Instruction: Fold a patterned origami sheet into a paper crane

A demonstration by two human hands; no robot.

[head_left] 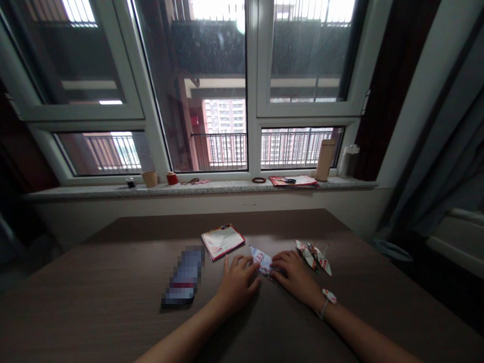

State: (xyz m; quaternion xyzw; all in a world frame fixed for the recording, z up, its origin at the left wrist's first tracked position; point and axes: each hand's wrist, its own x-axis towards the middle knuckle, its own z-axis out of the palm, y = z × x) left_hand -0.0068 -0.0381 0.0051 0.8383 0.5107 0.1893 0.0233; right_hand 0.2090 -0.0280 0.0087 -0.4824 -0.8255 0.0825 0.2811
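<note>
A folded piece of printed paper (263,260), whitish with red and blue marks, lies on the table between my hands. My left hand (237,280) holds its left edge with the fingertips, the other fingers bent over the tabletop. At the paper's right side, my right hand (294,273) has its thumb and fingers on the edge; a band with a pale charm circles that wrist. Just beyond the right hand sit folded paper pieces (314,256), pointed and printed in white, red and green. The undersides of my fingertips are hidden.
A stack of printed sheets (223,241) lies beyond my left hand, and a phone (184,277) with a blurred screen is left of it. The windowsill (227,187) bears a paper cup (149,179), a red spool-like item (172,178), scissors (290,181) on papers, and a tan bottle (325,160).
</note>
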